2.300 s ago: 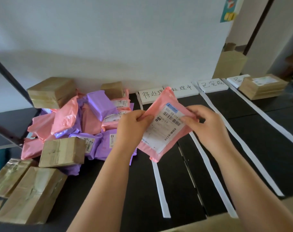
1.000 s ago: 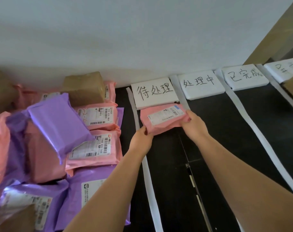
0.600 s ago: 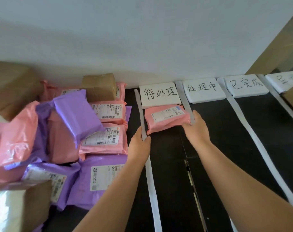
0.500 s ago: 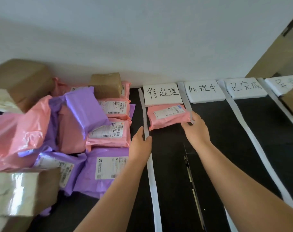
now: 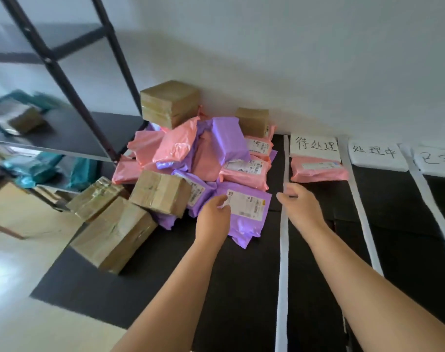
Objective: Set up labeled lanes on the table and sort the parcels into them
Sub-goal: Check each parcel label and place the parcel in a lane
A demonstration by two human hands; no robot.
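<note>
The left hand (image 5: 213,215) has come off the lane edge it touched half a second ago. Its fingers (image 5: 221,199) now lie curled on the left edge of a purple plastic mailer bag with a white printed label (image 5: 245,214), at the near end of the pile. I cannot tell whether they pinch the bag or only rest on it.

The right hand (image 5: 300,207) has let go of the parcel it was setting down. Its fingers (image 5: 282,196) are relaxed and empty, reaching left across the first long white paper strip (image 5: 283,250).

Beyond those right fingertips and a little to their right, the flat pink plastic mailer bag (image 5: 317,170) lies where it was placed, in the first lane. It touches the near edge of the white square card lettered 待处理 (image 5: 314,148), and both hands are now clear of it.

Further right run a second white strip (image 5: 361,212) and a third white strip (image 5: 430,196), with the card lettered 处理中 (image 5: 376,155) between them at the wall.

Past the left fingers the heap of pink and purple mailer bags (image 5: 191,153) is unsorted, with taped brown cardboard boxes (image 5: 160,193) around it on the black table (image 5: 241,288).

The view has swung left since then and takes in a black metal shelf frame (image 5: 64,80).
</note>
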